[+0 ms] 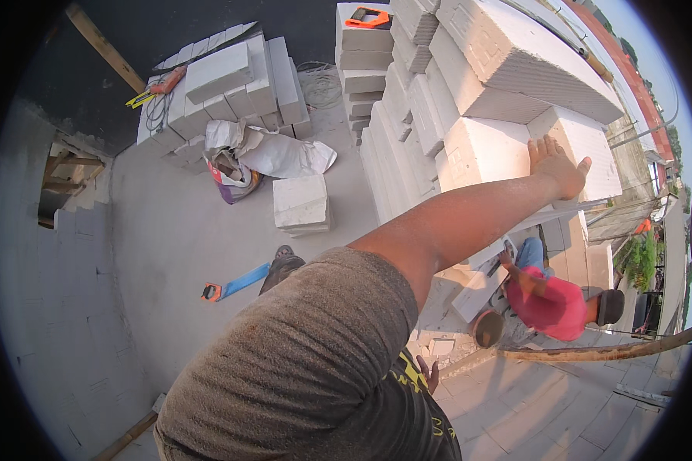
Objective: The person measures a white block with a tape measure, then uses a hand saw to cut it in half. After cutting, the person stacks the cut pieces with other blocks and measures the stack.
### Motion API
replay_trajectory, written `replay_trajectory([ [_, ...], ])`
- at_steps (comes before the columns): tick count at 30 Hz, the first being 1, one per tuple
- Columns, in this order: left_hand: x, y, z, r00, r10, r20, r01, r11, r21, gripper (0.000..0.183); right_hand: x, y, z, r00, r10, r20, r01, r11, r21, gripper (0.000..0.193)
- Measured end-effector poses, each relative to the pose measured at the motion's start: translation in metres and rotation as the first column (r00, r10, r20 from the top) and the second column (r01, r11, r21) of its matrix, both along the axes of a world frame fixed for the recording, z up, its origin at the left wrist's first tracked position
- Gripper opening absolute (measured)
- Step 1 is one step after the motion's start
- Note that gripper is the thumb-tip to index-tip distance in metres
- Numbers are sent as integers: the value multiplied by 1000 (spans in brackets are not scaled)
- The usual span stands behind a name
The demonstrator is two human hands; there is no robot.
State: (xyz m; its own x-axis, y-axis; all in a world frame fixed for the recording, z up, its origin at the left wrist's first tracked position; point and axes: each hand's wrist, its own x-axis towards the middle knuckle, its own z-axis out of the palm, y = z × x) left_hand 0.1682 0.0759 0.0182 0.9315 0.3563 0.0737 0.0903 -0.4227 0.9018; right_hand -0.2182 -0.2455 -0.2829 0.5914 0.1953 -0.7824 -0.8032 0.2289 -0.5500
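Note:
My left arm reaches across to the stack of white lightweight blocks at the right. My left hand (pixel 559 170) lies with its fingers spread on a white block (pixel 584 146) in that stack, gripping nothing. Another large block (pixel 527 58) sits just beyond it, higher in the pile. Low beside my dark shirt, my right hand (pixel 430 374) shows only in part. Its visible fingers look stretched and apart, and nothing shows in them.
A person in a red shirt (pixel 550 307) bends below the stack by a bucket (pixel 488 328). A blue-bladed handsaw (pixel 242 282) lies on the floor near my foot. Orange-handled saw (pixel 367 18) rests on blocks. A single block (pixel 301 203) stands by white sacks (pixel 284 151). A wooden pole (pixel 607 352) crosses at right.

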Motion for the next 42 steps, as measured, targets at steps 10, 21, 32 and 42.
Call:
replay_trajectory([
  [10,-340,170,-179,911,-411,-25,373,800,470,48,88,147,63,966,120,-228,-136,989,-57,51],
  [21,-555,377,-269,740,29,-672,-271,927,-259,78,80,461,72,783,617,-80,-616,787,41,38],
  [32,-602,494,-210,846,261,-465,-529,301,-794,61,-39,759,117,184,977,107,-968,162,191,66],
  [42,-738,502,-248,277,771,-574,-710,-238,-663,43,72,941,38,-4,999,40,-978,4,-209,98],
])
